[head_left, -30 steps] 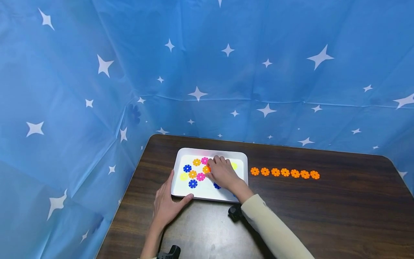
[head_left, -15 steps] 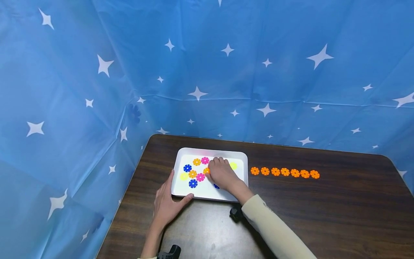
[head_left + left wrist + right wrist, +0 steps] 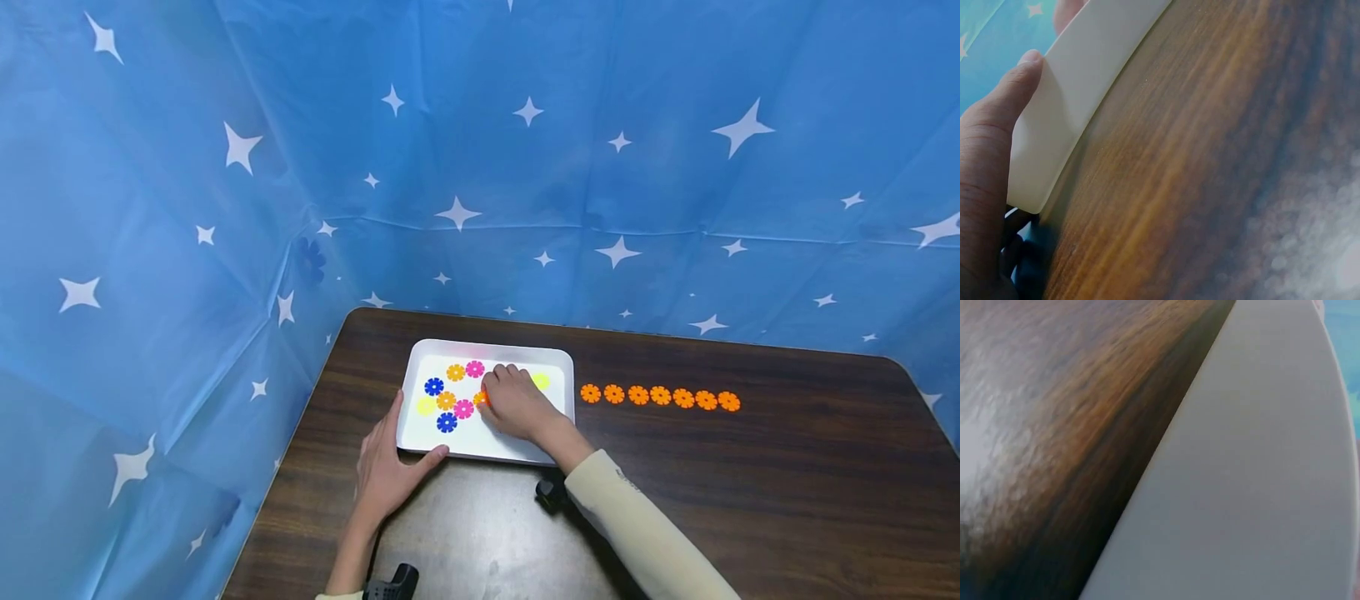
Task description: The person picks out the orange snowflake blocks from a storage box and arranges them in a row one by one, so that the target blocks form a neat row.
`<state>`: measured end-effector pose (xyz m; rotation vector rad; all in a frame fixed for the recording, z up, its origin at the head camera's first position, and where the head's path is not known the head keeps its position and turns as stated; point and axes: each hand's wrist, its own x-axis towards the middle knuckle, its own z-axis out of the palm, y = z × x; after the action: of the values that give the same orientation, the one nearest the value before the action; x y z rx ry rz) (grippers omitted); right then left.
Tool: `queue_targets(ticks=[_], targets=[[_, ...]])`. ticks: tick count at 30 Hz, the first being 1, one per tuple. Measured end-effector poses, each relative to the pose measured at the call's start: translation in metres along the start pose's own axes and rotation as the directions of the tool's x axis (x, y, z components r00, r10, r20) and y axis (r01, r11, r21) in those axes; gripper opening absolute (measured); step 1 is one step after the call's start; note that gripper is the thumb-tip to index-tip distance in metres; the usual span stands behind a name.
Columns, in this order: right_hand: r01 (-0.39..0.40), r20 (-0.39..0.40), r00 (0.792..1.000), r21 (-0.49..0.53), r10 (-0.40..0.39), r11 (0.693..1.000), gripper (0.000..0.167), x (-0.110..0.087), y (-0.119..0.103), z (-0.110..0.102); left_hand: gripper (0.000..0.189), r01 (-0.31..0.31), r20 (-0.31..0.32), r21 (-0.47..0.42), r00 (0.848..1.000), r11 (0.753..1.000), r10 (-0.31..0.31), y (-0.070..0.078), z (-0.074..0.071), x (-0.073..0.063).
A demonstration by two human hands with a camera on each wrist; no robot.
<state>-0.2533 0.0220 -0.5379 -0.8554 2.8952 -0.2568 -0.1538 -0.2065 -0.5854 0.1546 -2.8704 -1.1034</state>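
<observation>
The right hand pinched a bright orange disc inside the white tray; the left hand spread wide against its corner. Star-patterned blue sheeting hung behind the dark wood-grain table.

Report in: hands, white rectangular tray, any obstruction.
Left hand touching white rectangular tray at near-left corner. Right hand inside, at orange notched round disc, grip unclear. Tray on brown wooden table. No obstruction seen; right hand hides part of tray.

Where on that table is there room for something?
The table is bare right of the right sleeve, this side of the orange row, and between that row and the backdrop. Crowded: the tray, with coloured pieces, right hand over it, left hand at one corner.
</observation>
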Motion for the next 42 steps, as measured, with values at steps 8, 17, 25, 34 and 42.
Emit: queue_targets(ticks=[8,17,25,34,42], targets=[[-0.001,0.031,1.0,0.061,-0.001,0.998,0.043,0.001,-0.003,0.001,0.112,0.005,0.005,-0.001,1.0,1.0,-0.005,0.0,-0.001,0.0],[0.019,0.04,0.999,0.047,-0.021,0.999,0.039,-0.004,-0.003,0.001,0.112,0.001,-0.002,-0.011,1.0,1.0,-0.002,-0.001,0.001,-0.003],[-0.002,0.009,1.0,0.107,0.001,0.994,0.041,-0.009,0.006,-0.003,0.112,0.005,0.0,-0.014,1.0,1.0,-0.005,0.0,0.0,0.0],[-0.019,-0.022,0.999,0.201,0.023,0.979,0.043,-0.021,0.019,-0.015,0.113,0.006,-0.005,-0.018,1.0,1.0,-0.006,0.0,-0.002,0.001],[-0.033,-0.069,0.996,0.231,0.05,0.972,0.041,-0.036,0.03,-0.025,0.114,0.013,0.001,-0.012,1.0,1.0,-0.013,0.0,0.0,0.0]])
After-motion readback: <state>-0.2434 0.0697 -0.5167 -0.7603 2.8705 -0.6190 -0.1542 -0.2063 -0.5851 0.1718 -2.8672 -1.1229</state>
